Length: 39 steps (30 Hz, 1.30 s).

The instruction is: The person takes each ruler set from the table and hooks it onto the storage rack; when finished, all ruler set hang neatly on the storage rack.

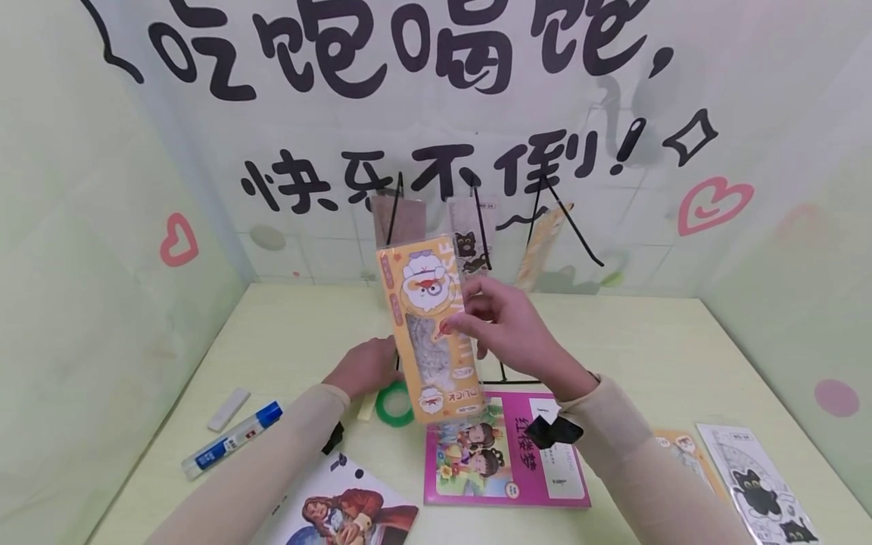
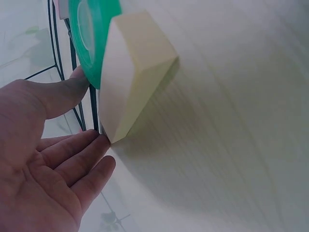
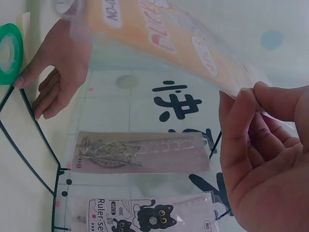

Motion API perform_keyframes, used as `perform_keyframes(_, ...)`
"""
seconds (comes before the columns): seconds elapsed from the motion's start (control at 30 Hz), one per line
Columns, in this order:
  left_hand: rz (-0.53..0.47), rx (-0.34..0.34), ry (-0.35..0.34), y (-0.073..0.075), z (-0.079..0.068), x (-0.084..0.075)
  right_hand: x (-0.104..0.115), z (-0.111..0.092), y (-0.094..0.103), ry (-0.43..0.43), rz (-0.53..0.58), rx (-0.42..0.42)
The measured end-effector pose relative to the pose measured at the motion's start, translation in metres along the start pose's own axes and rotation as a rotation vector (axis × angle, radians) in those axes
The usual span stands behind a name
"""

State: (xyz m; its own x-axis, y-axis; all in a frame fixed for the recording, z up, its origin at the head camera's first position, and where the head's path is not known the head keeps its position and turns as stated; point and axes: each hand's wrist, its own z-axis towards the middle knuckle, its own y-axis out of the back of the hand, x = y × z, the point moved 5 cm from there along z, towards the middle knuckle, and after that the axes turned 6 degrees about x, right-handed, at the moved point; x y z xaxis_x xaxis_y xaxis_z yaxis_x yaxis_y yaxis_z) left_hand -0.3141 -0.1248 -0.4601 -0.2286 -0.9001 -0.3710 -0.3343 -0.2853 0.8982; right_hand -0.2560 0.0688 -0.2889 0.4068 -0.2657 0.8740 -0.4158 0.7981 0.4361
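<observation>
My right hand point(image 1: 507, 325) pinches the edge of an orange duck-printed ruler set pack point(image 1: 391, 303) between thumb and fingertips. The pack is held up in front of a black wire stand point(image 3: 55, 193). My left hand point(image 2: 43, 154) is at the stand's lower left, thumb and fingertips touching its wire, with a gap between them. Beside the left thumb is a green tape roll point(image 2: 108, 29), next to a cream block point(image 2: 145, 43). Leaning in the stand are a brownish pack with clear rulers point(image 3: 145, 152), a black-cat ruler set pack point(image 3: 183, 212) and an orange pack point(image 1: 541, 246).
A pink book point(image 1: 507, 496) and a white book point(image 1: 306, 481) lie in front. To the left are a glue bottle with blue cap point(image 1: 232, 439) and a white eraser point(image 1: 228, 409). Another cat pack point(image 1: 756, 492) and orange pack point(image 1: 691, 458) lie at right.
</observation>
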Motion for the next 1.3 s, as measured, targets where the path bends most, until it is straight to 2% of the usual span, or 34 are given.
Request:
perform_keyframes(0.07,0.018,-0.006,-0.011,0.001,0.0,-0.001,0.009,-0.004,0.001,0.015,0.035,-0.012)
perform_keyframes(0.17,0.046,-0.043,-0.069,0.002,-0.002,-0.002,0.021,-0.008,0.006,0.074,0.104,-0.047)
perform_keyframes(0.23,0.046,-0.079,-0.094,0.004,-0.004,-0.001,0.022,-0.007,0.011,0.154,0.152,-0.079)
perform_keyframes(0.3,-0.01,-0.102,-0.077,0.005,-0.007,0.001,0.026,-0.006,0.017,0.229,0.198,-0.113)
perform_keyframes(0.37,-0.047,-0.082,-0.033,0.005,-0.008,0.004,0.033,-0.005,0.02,0.295,0.24,-0.154)
perform_keyframes(0.43,-0.04,-0.061,-0.003,0.004,-0.007,0.004,0.039,-0.006,0.023,0.361,0.292,-0.208)
perform_keyframes(0.57,0.07,-0.006,-0.001,0.001,-0.002,0.0,0.05,-0.011,0.029,0.472,0.374,-0.347)
perform_keyframes(0.67,0.091,0.005,0.023,0.0,0.0,0.0,0.053,-0.013,0.031,0.525,0.395,-0.426)
perform_keyframes(0.9,0.091,0.008,0.027,0.002,-0.002,-0.002,0.055,-0.014,0.036,0.58,0.411,-0.508)
perform_keyframes(1.0,0.094,0.005,0.025,0.003,-0.002,-0.003,0.056,-0.015,0.037,0.591,0.421,-0.515)
perform_keyframes(1.13,0.094,0.002,0.024,0.003,-0.001,-0.003,0.058,-0.016,0.038,0.582,0.421,-0.512)
perform_keyframes(1.3,0.08,0.009,0.025,0.002,-0.001,-0.001,0.054,-0.019,0.035,0.529,0.424,-0.523)
